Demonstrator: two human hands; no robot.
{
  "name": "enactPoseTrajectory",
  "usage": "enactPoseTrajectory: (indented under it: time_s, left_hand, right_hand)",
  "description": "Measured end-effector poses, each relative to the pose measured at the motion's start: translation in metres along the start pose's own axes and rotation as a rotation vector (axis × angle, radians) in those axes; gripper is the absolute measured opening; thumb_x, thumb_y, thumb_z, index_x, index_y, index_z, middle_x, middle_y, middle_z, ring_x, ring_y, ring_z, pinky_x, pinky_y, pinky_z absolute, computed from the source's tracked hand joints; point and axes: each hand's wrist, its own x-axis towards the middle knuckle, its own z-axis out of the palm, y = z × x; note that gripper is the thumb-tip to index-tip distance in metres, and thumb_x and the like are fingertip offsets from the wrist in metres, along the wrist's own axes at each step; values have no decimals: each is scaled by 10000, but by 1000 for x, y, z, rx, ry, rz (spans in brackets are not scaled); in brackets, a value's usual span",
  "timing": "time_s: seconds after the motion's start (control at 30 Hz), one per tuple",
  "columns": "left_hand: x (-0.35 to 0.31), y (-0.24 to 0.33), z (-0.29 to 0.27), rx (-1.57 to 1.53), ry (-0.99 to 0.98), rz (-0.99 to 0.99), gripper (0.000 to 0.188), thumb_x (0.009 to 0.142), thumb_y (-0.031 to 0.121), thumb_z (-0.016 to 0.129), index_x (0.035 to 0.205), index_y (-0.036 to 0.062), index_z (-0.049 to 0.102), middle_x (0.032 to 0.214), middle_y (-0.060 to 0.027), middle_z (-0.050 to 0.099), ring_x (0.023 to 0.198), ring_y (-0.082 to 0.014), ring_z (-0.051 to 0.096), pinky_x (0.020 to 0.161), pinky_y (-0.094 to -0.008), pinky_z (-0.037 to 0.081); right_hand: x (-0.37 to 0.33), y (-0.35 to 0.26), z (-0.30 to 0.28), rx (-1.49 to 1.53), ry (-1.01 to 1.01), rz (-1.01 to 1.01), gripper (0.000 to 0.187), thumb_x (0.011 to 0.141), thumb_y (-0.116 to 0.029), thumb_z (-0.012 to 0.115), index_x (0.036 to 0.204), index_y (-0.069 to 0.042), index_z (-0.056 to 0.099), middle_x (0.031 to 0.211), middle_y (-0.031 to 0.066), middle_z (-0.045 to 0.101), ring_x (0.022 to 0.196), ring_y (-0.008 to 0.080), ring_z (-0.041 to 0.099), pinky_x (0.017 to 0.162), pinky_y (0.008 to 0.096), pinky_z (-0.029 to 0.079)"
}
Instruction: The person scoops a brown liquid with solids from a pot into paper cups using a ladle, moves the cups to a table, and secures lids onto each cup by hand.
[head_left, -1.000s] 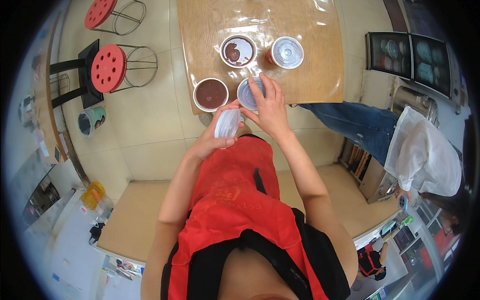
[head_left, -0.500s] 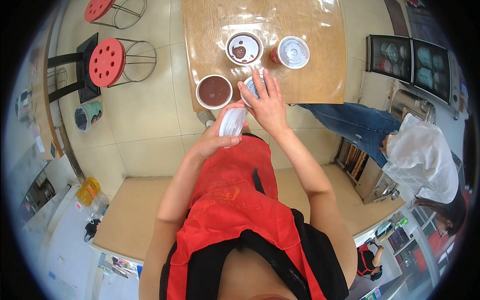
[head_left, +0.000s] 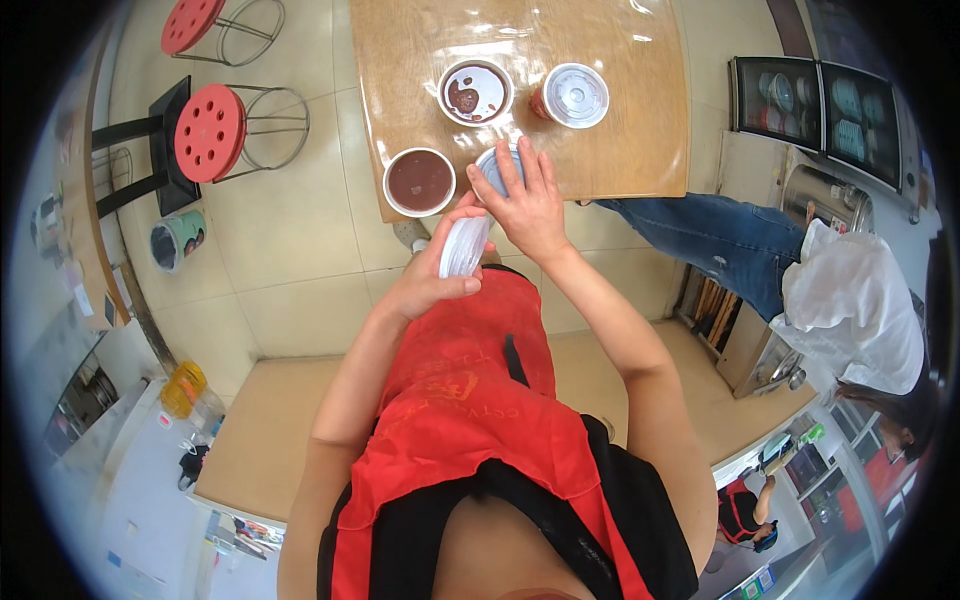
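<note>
In the head view, the left hand [head_left: 418,285] is curled around a stack of clear plastic lids [head_left: 463,248], gripping it tilted between thumb and fingers just off the near edge of the worktop [head_left: 630,155]. The right hand [head_left: 532,215] is not closed on anything; its fingers lie spread over a translucent round lid [head_left: 488,164] at that near edge. Whatever stands beneath this lid is hidden, and whether its rim is seated cannot be told.

To press such a lid well, I would spread the force evenly around the rim rather than at one spot, and bear straight down, since a sideways push so near the edge could tip what is below.

The covering lid looks round, bluish and see-through. Just to its left is a white-rimmed bowl of smooth dark brown liquid [head_left: 419,183]; farther off stand a white bowl with brown smears [head_left: 476,93] and, to its right, a lidded red cup [head_left: 577,96].
</note>
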Motion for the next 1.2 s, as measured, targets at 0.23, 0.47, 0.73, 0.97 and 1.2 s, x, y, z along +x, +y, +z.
enactPoseTrajectory:
  time_s: [0.23, 0.47, 0.73, 0.97, 1.2]
  left_hand:
    - [2, 4, 8, 36, -14, -6, 956, 620, 383, 806, 1428, 156, 349, 1599, -66, 109, 1161, -225, 514, 812, -332, 507]
    - [1, 2, 10, 68, 47, 1, 967, 621, 384, 806, 1433, 133, 345, 1595, -65, 109, 1179, -222, 510, 817, -340, 509]
    - [6, 6, 17, 120, 51, -6, 990, 606, 389, 809, 1437, 125, 341, 1593, -64, 99, 1184, -219, 511, 839, -350, 502]
    - [9, 3, 19, 129, 56, -2, 943, 619, 338, 787, 1429, 132, 351, 1585, -59, 102, 1183, -221, 506, 827, -346, 508]
    - [8, 3, 21, 90, 67, 12, 966, 629, 369, 799, 1438, 114, 337, 1580, -54, 117, 1187, -218, 499, 830, -344, 509]
  right_hand:
    - [-9, 5, 12, 190, 126, 93, 709, 744, -297, 755, 1361, -76, 482, 1456, 212, 408, 1371, 414, 363, 1079, 546, 360]
    - [-12, 11, -17, 685, 261, 393, 617, 815, -228, 747, 1344, -42, 488, 1359, 185, 474, 1273, 342, 460, 1041, 442, 396]
    - [-13, 0, 20, 1300, 448, 1017, 235, 967, -214, 607, 1073, -11, 660, 994, 52, 556, 896, 123, 529, 799, 264, 436]
    - [-7, 2, 12, 1061, 427, 978, 245, 997, -199, 555, 1010, 8, 685, 923, 71, 593, 858, 148, 570, 788, 280, 459]
    - [-24, 0, 13, 915, 393, 731, 305, 1005, -214, 508, 1210, -25, 632, 1077, 119, 539, 991, 217, 550, 863, 324, 451]
